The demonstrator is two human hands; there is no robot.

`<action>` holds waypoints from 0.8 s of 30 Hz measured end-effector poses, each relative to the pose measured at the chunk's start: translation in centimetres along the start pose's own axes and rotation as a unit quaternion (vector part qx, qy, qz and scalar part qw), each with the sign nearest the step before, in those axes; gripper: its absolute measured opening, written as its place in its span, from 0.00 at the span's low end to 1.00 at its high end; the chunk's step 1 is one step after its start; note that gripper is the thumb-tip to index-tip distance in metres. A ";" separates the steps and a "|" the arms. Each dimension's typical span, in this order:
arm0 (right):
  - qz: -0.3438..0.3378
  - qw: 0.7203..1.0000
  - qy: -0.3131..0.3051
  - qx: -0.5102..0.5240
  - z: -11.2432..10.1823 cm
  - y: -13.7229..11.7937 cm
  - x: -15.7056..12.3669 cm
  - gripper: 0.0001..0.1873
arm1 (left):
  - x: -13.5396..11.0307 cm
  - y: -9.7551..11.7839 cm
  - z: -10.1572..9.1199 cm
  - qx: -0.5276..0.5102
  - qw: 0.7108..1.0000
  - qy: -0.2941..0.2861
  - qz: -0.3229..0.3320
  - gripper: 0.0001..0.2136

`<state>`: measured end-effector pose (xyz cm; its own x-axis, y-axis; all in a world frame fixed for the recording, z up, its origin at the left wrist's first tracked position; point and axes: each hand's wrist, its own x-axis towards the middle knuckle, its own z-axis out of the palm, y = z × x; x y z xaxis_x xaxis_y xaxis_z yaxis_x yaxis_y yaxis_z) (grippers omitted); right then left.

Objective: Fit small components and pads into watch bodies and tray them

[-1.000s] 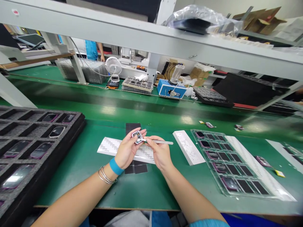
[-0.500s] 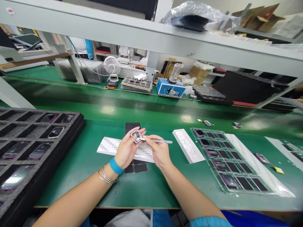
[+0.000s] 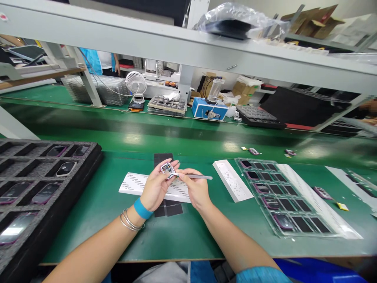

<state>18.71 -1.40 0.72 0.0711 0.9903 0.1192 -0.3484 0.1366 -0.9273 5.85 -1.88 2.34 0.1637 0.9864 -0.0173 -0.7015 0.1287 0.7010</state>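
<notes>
Over the green worktop (image 3: pixel 88 239), the left hand (image 3: pixel 156 188) pinches a small square metal-framed device (image 3: pixel 167 169) between thumb and fingers, its open face tilted up, while the right hand (image 3: pixel 196 189) pressed together on slim steel tweezers (image 3: pixel 200 177) brings their tips to the device's lower edge. Both hands are close together, wrists resting low, above a printed white sheet (image 3: pixel 132 183) that lies across dark strips (image 3: pixel 162 159). Just right of the tweezers' tail sits a long white card (image 3: pixel 231 181), and beyond it a clear plastic tray (image 3: pixel 282 234) holds purple-rimmed parts in rows. To the left, a black foam tray (image 3: pixel 59 144) with glass-faced devices in its pockets fills the worktop's corner, well apart from the left wrist. Neither tray crowds the hands. Open green lies in front of the forearms down to the worktop's near edge (image 3: pixel 132 261), and more lies behind the sheet, while a grey steel shelf (image 3: pixel 188 49) crosses high overhead.
</notes>
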 end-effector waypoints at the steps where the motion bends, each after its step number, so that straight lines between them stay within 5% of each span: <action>1: -0.005 1.000 -0.005 -0.007 -0.1 0.0 0.0 0.08 | 0.0 0.0 0.0 0.005 1.000 -0.002 0.003 0.19; 6: -0.012 0.999 -0.034 -0.039 -0.5 -0.8 0.1 0.09 | 0.2 -0.1 -0.2 0.039 0.999 -0.012 0.004 0.20; 14: -0.098 0.994 0.037 0.013 -1.6 -3.2 0.6 0.15 | 0.8 0.0 -0.7 0.059 0.998 0.009 0.018 0.21; 20: -0.099 0.982 0.018 -0.158 -1.8 -1.9 1.0 0.11 | 1.2 -0.3 -1.2 0.098 0.995 0.021 0.013 0.21; 24: -0.096 0.944 -0.036 -0.313 -0.5 -0.3 0.3 0.13 | 1.1 -0.9 -1.3 0.114 0.993 0.015 0.037 0.21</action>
<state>19.28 -1.17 0.87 0.0042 0.9509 0.3094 0.2871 0.2952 -0.9113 5.77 -0.78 0.78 0.0950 0.9952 0.0220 -0.5352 0.0324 0.8441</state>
